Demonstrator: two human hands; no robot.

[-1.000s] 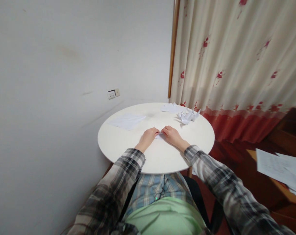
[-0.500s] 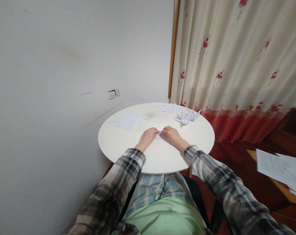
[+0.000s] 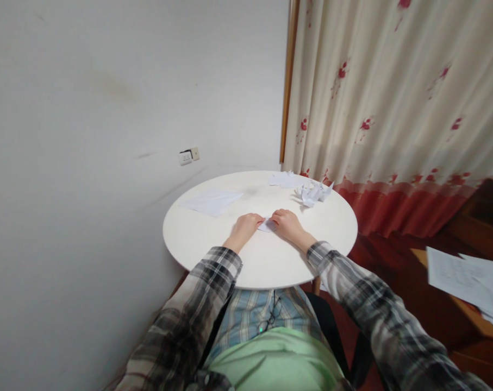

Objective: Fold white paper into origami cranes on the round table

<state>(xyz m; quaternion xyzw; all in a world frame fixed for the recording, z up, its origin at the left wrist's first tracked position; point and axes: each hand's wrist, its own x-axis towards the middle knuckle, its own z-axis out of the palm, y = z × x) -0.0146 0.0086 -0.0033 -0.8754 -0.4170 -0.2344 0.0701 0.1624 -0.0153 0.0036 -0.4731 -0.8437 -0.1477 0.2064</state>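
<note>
A small folded piece of white paper (image 3: 265, 226) lies at the middle of the round white table (image 3: 266, 266). On its left side my left hand (image 3: 246, 226) pinches it with closed fingers. My right hand (image 3: 286, 222) grips the paper's right side, thumb and fingers pressed together. Both hands rest low over the tabletop, close to each other. The fingers cover much of the paper, so its exact folded shape is hidden.
White paper sheets (image 3: 213, 201) lie flat at the table's left. Folded paper pieces (image 3: 311, 194) sit at the back right, beside more paper (image 3: 285, 179) near the far edge. A wall (image 3: 87, 217) borders the left; papers (image 3: 462, 277) lie on furniture at right.
</note>
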